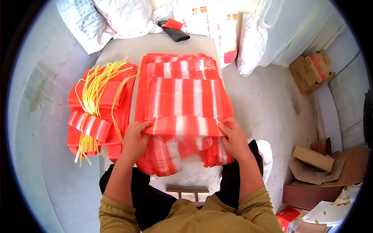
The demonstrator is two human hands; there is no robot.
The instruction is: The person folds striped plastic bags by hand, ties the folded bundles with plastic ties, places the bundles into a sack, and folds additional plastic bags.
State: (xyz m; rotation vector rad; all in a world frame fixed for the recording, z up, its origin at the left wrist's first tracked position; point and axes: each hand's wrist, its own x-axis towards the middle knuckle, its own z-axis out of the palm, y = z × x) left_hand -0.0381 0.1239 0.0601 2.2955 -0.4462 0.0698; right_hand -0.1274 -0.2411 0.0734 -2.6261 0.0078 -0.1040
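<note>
A pile of red-and-white striped plastic bags lies flat in front of me. On top, one striped bag has its near part folded over into a band across the pile. My left hand is closed on the left end of that band, thumb on top. At the right end, my right hand pinches the same band, its fingers partly hidden beneath. Below the band, loose crumpled bag ends hang toward my lap, slightly blurred.
Left of the pile are folded red bags with yellow strips and a small striped roll on them. A black-and-red bundle lies at the table's far edge. White sacks stand behind; cardboard boxes are at right.
</note>
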